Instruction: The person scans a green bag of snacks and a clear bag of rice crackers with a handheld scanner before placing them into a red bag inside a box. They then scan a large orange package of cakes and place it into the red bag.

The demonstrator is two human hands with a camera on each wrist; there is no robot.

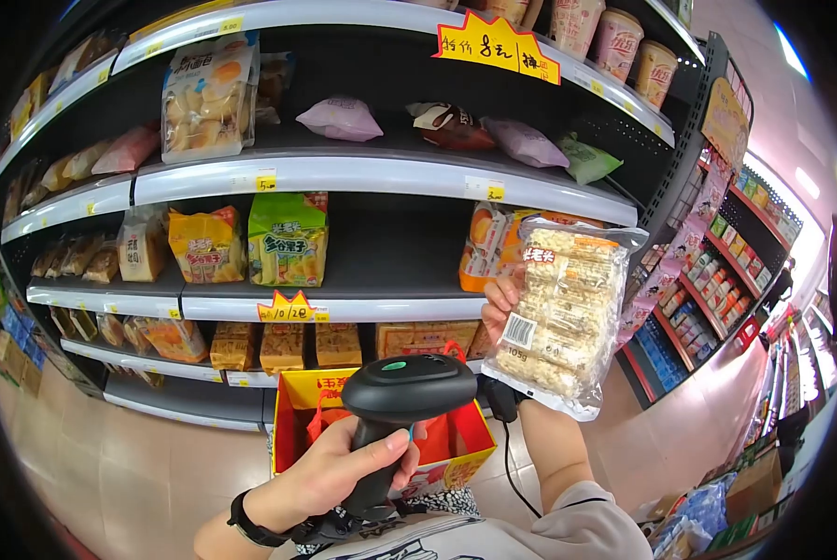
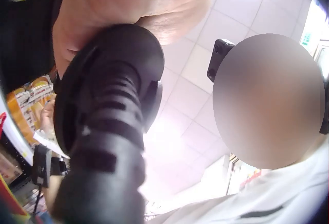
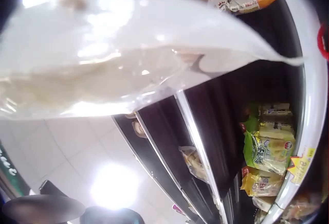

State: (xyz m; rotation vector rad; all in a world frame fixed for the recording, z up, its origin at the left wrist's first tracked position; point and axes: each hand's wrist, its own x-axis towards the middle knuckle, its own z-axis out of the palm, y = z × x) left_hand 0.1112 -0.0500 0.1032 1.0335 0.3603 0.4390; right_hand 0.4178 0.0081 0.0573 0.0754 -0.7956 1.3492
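My left hand [image 1: 330, 476] grips the handle of a black barcode scanner [image 1: 409, 385], its fingers wrapped round the grip. From below, the left wrist view shows the base of the handle and a thick ribbed black piece [image 2: 110, 131] coming off it. To the right, my right hand [image 1: 499, 303] holds up a clear bag of puffed grain bars [image 1: 572, 303] by its left edge. A barcode label [image 1: 518, 331] faces me near the bag's lower left, beside the raised scanner. In the right wrist view the white back of the bag covers the upper left and hides most of the hand.
Shelves ahead carry a green snack bag [image 1: 288, 241], a yellow snack bag [image 1: 206, 247] and bagged bread [image 1: 210, 98]. Below the scanner stands a red and yellow box [image 1: 292, 429]. A black cable [image 1: 512, 467] hangs from the right wrist. An aisle runs off to the right.
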